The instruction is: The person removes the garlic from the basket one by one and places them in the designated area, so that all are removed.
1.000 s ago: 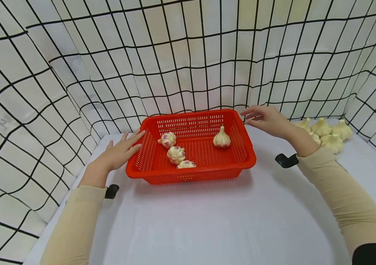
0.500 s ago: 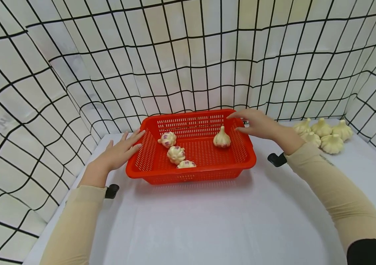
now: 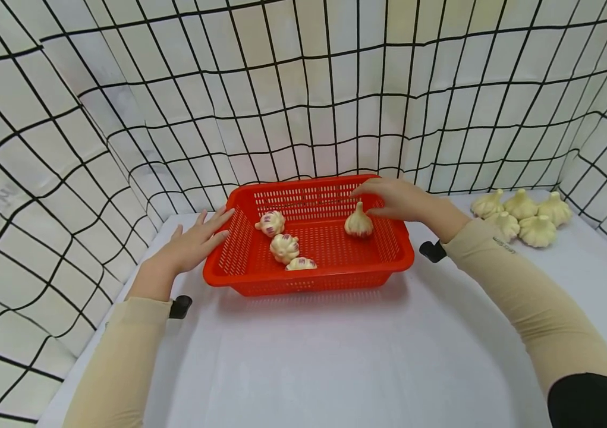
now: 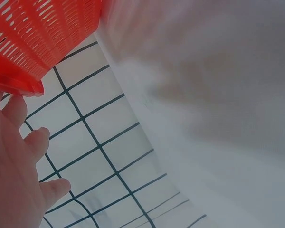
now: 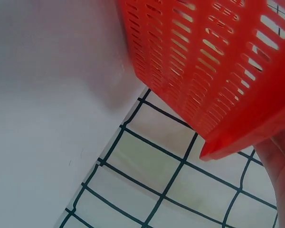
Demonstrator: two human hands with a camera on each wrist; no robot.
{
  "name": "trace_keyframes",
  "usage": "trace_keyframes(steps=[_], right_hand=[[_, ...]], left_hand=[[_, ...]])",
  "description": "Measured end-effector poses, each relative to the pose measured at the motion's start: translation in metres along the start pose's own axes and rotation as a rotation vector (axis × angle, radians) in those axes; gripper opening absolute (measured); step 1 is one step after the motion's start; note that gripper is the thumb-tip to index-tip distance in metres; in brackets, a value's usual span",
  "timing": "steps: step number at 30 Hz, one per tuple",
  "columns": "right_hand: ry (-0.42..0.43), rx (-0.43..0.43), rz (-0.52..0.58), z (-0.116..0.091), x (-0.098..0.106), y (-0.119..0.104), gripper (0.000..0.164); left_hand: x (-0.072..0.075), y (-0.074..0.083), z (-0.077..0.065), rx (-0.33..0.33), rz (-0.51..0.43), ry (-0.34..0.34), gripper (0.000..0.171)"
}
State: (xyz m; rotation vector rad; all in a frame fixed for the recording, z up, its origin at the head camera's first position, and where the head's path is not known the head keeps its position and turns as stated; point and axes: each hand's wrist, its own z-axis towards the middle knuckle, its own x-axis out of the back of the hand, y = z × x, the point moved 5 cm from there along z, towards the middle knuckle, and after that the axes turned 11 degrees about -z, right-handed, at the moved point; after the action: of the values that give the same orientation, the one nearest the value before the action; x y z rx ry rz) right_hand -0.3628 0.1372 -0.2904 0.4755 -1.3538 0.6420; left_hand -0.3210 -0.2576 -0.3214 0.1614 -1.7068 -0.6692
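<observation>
A red perforated plastic basket (image 3: 311,282) stands on the white tabletop. Inside its right half one pale garlic bulb (image 3: 358,222) sits upright. Several purple-streaked garlic bulbs (image 3: 284,248) lie toward the left of the basket. My right hand (image 3: 396,199) reaches over the basket's right rim, its fingers spread just above and beside the upright bulb, holding nothing. My left hand (image 3: 189,242) rests its straight fingers against the left rim. In the left wrist view the left fingers (image 4: 37,142) show under the basket's rim. The right wrist view shows only part of the right hand (image 5: 281,164) behind the rim.
Several pale garlic bulbs (image 3: 520,205) are grouped on the table at the back right. A black wire grid (image 3: 308,107) over a white backing rises behind the basket and along both sides. White tabletop (image 3: 303,356) lies in front of the basket.
My right hand has moved left, from outside the basket's right rim to over the upright garlic bulb. The left hand, the basket and the bulbs stay where they were.
</observation>
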Motion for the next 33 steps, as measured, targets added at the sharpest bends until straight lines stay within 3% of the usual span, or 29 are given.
trace_keyframes(steps=[18,33], right_hand=[[-0.270,-0.064,-0.034,0.027,-0.023,0.002,0.058],[-0.378,-0.143,-0.047,0.033,-0.029,-0.003,0.058]], left_hand=[[0.001,0.000,-0.001,-0.011,0.014,0.008,0.066],[0.001,0.000,-0.002,-0.010,0.007,0.009,0.065]])
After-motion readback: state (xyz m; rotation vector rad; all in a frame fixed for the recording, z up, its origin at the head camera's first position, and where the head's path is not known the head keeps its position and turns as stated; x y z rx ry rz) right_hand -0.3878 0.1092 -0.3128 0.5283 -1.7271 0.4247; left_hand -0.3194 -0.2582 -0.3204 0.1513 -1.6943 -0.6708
